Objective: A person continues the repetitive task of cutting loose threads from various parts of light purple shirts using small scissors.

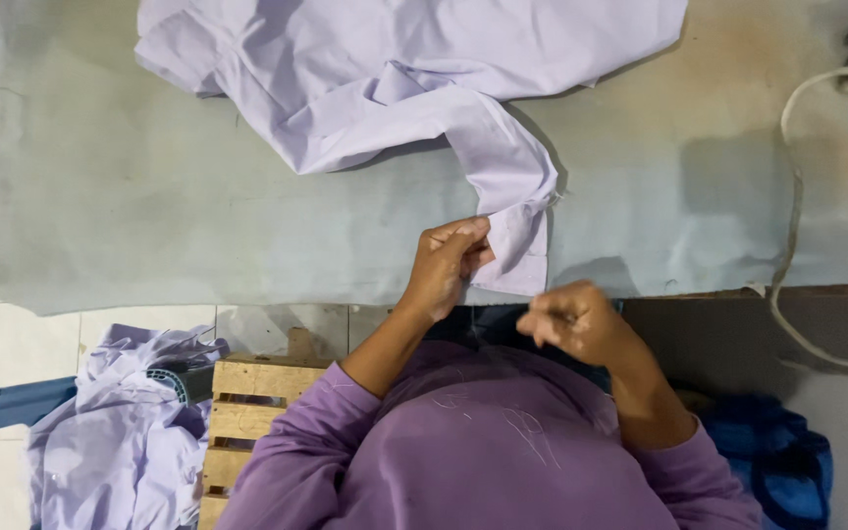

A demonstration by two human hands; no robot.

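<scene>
Head view: left hand (447, 263) pinches the cuff (520, 250) of a lilac shirt (385, 69) spread on the grey table (149, 226). Right hand (573, 322) is loosely curled, empty as far as I can tell. Cloth looks light, soft and floppy; cuffs and seams probably give the firmest grip.

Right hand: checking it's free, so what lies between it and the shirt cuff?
Nothing: the head view shows only bare table edge between the right hand and the cuff.
</scene>
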